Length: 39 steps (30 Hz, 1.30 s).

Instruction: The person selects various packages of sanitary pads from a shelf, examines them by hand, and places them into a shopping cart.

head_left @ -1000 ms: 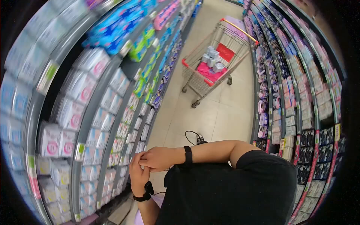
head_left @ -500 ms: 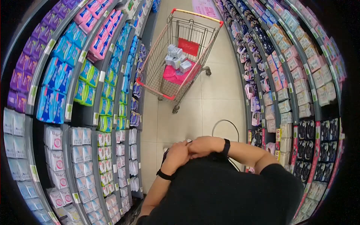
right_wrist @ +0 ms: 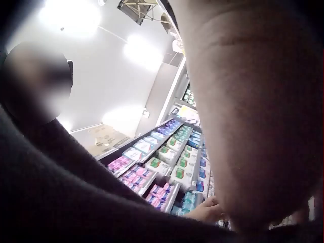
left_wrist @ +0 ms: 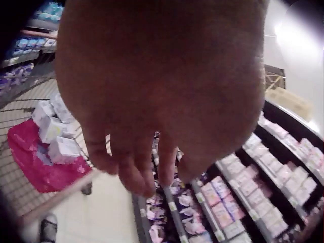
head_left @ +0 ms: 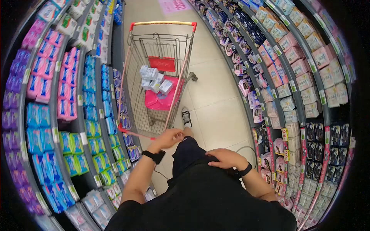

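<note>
The left hand point(left_wrist: 157, 96) blocks much of the left wrist view; package labels are mostly too small to read. A shopping cart point(head_left: 163, 22) stands on the tiled floor point(head_left: 214, 111) between stocked shelves point(head_left: 323, 101), holding white packages point(head_left: 165, 87) over a pink bag point(head_left: 156, 102). The left hand's grip is loosely open, empty, near the cart; the right hand point(head_left: 225, 158) rests relaxed against dark clothing point(head_left: 189, 156).

Shows 1 shopping cart point(head_left: 125, 82), at least 5 white boxes point(head_left: 165, 87) (overlap hides the exact count), 1 red panel point(head_left: 162, 64), 1 pink floor sign point(head_left: 173, 5), 2 hands point(head_left: 169, 139), 2 black wristbands point(head_left: 245, 168), 1 visible shoe point(head_left: 186, 116) and 2 shelf banks point(head_left: 303, 142).
</note>
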{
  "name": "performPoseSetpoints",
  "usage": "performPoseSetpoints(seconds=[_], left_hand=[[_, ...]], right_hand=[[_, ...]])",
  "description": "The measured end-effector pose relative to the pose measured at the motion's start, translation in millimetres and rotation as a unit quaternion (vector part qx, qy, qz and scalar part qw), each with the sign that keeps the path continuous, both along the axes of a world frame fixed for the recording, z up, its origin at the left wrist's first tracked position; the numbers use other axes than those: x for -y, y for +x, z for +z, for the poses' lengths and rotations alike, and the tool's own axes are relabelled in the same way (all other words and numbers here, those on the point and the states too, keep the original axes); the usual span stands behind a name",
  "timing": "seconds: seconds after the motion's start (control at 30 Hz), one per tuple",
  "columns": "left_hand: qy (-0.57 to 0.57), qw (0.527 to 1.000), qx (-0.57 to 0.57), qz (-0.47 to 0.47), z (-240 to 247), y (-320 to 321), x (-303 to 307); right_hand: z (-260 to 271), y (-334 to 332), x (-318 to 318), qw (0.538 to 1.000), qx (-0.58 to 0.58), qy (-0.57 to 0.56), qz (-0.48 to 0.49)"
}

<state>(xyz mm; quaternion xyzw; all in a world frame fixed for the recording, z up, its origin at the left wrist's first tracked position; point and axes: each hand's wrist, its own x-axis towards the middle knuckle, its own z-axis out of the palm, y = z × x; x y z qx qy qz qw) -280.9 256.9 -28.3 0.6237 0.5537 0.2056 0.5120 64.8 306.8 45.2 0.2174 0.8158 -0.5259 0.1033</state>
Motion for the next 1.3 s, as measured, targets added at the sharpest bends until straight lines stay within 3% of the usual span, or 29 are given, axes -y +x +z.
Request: performPoseSetpoints(seconds=[0.07, 0.13, 0.2, 0.27, 0.33, 0.4, 0.5, 0.53, 0.6, 0.7, 0.73, 0.83, 0.93, 1.03, 1.1, 1.13, 1.17, 1.3], left_hand=[[-0.005, 0.994, -0.012, 0.104, -51, -52, -52], [0.018, 0.978, -0.04, 0.202, -135, -113, -99], [-0.002, 0.965, -0.146, 0.219, -194, -173, -137], [-0.087, 0.951, -0.168, 0.244, -220, -217, -173], [-0.063, 0.94, -0.134, 0.306, -257, -254, -199], [-0.045, 0.928, -0.243, 0.278, -297, -279, -223], [0.007, 0.917, -0.262, 0.301, -379, -294, -242], [-0.038, 0.915, -0.279, 0.29, -381, -287, -250], [-0.125, 0.901, -0.314, 0.27, -342, -274, -279], [-0.262, 0.85, -0.326, 0.321, -315, -259, -304], [-0.24, 0.84, -0.361, 0.327, -325, -254, -298], [-0.276, 0.852, -0.322, 0.307, -320, -261, -290], [-0.305, 0.851, -0.246, 0.35, -295, -268, -278], [-0.206, 0.89, 0.011, 0.407, -322, -269, -227], [-0.217, 0.872, 0.094, 0.429, -299, -264, -198], [-0.23, 0.854, 0.114, 0.453, -241, -265, -193], [-0.242, 0.846, 0.12, 0.459, -221, -262, -179], [-0.108, 0.772, 0.201, 0.593, -157, -221, -121]], right_hand=[[-11, -12, -28, 0.999, 0.02, -0.025, -0.036], [-10, -32, -69, 0.994, 0.062, -0.039, -0.083], [-8, -52, -107, 0.989, 0.082, -0.015, -0.122], [5, -73, -145, 0.981, 0.079, 0.013, -0.179], [8, -89, -179, 0.972, 0.075, 0.007, -0.222], [8, -92, -211, 0.962, 0.129, -0.023, -0.238], [7, -101, -246, 0.941, 0.22, -0.002, -0.256], [2, -101, -253, 0.935, 0.242, 0.002, -0.258], [-8, -106, -263, 0.932, 0.271, 0.014, -0.242], [-18, -132, -279, 0.952, 0.252, -0.033, -0.173], [-20, -144, -287, 0.953, 0.255, -0.045, -0.16], [-20, -174, -305, 0.957, 0.255, -0.066, -0.119], [-26, -195, -328, 0.965, 0.242, -0.067, -0.077], [-27, -231, -364, 0.972, 0.231, -0.027, 0.032], [-33, -251, -384, 0.976, 0.199, 0.023, 0.085], [-37, -261, -396, 0.977, 0.179, 0.034, 0.109], [-39, -274, -406, 0.978, 0.158, 0.044, 0.132], [-19, -354, -420, 0.971, 0.108, 0.039, 0.21]])
